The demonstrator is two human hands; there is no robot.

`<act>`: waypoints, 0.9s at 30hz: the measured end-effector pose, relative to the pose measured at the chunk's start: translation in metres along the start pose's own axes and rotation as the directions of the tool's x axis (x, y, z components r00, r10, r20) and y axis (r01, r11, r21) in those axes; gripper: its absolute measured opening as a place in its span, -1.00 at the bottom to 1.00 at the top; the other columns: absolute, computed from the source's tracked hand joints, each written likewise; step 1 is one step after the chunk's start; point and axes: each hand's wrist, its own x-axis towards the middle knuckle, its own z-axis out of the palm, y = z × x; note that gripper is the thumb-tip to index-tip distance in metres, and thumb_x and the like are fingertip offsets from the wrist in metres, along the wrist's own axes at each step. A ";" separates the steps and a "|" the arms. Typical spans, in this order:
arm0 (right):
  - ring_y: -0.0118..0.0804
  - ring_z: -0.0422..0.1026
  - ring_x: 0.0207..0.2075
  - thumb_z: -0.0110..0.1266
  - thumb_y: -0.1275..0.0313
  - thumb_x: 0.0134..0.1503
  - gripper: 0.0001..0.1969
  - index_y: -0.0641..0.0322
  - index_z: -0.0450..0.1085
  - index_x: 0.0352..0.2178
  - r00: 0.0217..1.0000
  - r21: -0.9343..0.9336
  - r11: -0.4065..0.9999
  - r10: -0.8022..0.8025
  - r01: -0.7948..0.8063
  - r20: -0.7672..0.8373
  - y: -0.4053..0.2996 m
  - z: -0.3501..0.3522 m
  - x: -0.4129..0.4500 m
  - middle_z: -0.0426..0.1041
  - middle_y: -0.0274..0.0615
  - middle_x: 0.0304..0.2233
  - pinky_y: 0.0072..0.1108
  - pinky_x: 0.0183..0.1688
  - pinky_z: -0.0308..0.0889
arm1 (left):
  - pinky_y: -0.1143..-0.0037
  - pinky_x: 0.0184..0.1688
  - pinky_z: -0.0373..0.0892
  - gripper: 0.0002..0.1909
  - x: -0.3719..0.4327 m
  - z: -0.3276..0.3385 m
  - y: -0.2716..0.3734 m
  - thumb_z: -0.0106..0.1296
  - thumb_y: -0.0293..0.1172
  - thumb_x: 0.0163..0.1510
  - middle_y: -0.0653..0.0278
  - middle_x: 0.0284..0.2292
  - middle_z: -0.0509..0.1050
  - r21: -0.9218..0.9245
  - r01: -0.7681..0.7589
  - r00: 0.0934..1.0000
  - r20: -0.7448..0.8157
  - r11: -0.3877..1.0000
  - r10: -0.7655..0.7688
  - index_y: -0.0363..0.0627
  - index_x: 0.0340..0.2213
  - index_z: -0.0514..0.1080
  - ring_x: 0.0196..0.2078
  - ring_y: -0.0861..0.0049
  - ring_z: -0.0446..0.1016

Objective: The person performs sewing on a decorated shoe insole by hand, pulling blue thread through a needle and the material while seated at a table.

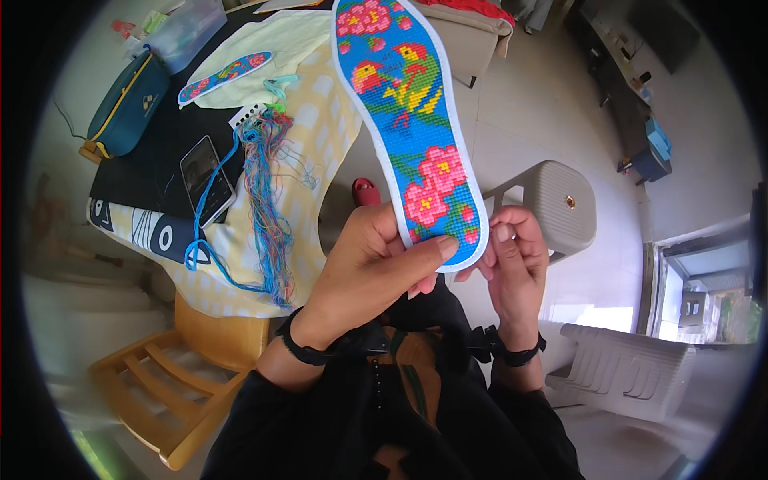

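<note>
My left hand [384, 252] grips the heel end of a cross-stitched insole [414, 129], its thumb lying across the front. Pink flowers, green leaves and two red-headed birds on a blue ground cover the insole, and its edge is white. My right hand [516, 252] is beside the heel's right edge, thumb and fingertips drawn together. Whether a needle or thread sits between them is too small to tell. To the left, a bundle of embroidery floss [267, 210] hangs from a white holed thread card [246, 116] on the table.
A matching insole [225, 78] lies on pale cloth [288, 36]. The draped table [330, 120] also bears a smartphone [207, 174], a teal case [129, 105] and a clear plastic box [195, 30]. Around me stand a wooden chair [222, 336], a beige stool [540, 210] and a white plastic chair [624, 369].
</note>
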 end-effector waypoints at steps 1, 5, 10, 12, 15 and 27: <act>-0.62 0.10 -0.68 -0.21 0.48 0.18 -0.86 0.35 0.21 -0.28 0.998 0.035 0.999 -0.017 0.015 0.059 0.001 0.006 -0.001 0.17 -0.37 -0.67 -0.60 -0.57 0.39 | 0.79 -0.67 0.14 -0.92 0.001 0.002 -0.001 0.03 -0.51 0.00 0.44 -0.63 0.40 0.007 0.012 1.000 0.001 1.000 -0.012 -0.26 -0.42 0.42 -0.67 0.87 0.28; -0.62 0.13 -0.67 -0.21 0.50 0.17 -0.83 0.40 0.24 -0.25 0.984 0.108 0.994 -0.023 0.004 0.176 0.004 0.003 -0.005 0.20 -0.35 -0.65 -0.60 -0.57 0.40 | 0.79 -0.67 0.08 -0.92 0.005 0.009 -0.004 0.02 -0.50 0.00 0.49 -0.66 0.37 0.080 -0.019 1.000 -0.007 0.997 0.019 -0.25 -0.43 0.43 -0.68 0.92 0.23; -0.60 0.14 -0.66 -0.19 0.53 0.15 -0.80 0.46 0.29 -0.24 0.971 0.159 0.987 -0.073 0.037 0.227 0.016 -0.010 -0.013 0.22 -0.32 -0.63 -0.59 -0.58 0.40 | 0.78 -0.67 0.10 -0.94 0.009 0.010 -0.009 0.02 -0.52 -0.02 0.48 -0.67 0.37 0.087 -0.051 0.999 0.018 0.995 0.050 -0.26 -0.45 0.43 -0.68 0.91 0.24; -0.59 0.15 -0.66 -0.20 0.55 0.15 -0.80 0.48 0.30 -0.24 0.969 0.154 0.984 -0.118 0.086 0.216 0.019 -0.011 -0.013 0.23 -0.30 -0.63 -0.59 -0.59 0.40 | 0.77 -0.67 0.10 -0.94 0.010 0.013 -0.009 0.02 -0.53 -0.02 0.47 -0.67 0.37 0.073 -0.034 0.999 0.031 0.997 0.032 -0.26 -0.46 0.43 -0.68 0.90 0.24; -0.58 0.15 -0.66 -0.19 0.55 0.15 -0.81 0.48 0.30 -0.25 0.964 0.183 0.978 -0.144 0.103 0.224 0.021 -0.014 -0.011 0.24 -0.29 -0.62 -0.59 -0.59 0.40 | 0.76 -0.66 0.11 -0.94 0.013 0.015 -0.011 0.02 -0.54 -0.03 0.46 -0.67 0.37 0.044 -0.011 0.999 0.050 0.999 0.009 -0.27 -0.46 0.43 -0.68 0.88 0.23; -0.59 0.15 -0.65 -0.19 0.55 0.15 -0.81 0.47 0.29 -0.24 0.963 0.240 0.961 -0.184 0.134 0.197 0.027 -0.025 -0.012 0.25 -0.27 -0.57 -0.60 -0.59 0.40 | 0.73 -0.67 0.12 -0.95 0.022 0.023 -0.018 0.01 -0.57 -0.04 0.42 -0.67 0.37 -0.049 0.085 0.993 0.091 0.995 -0.081 -0.27 -0.46 0.43 -0.69 0.83 0.23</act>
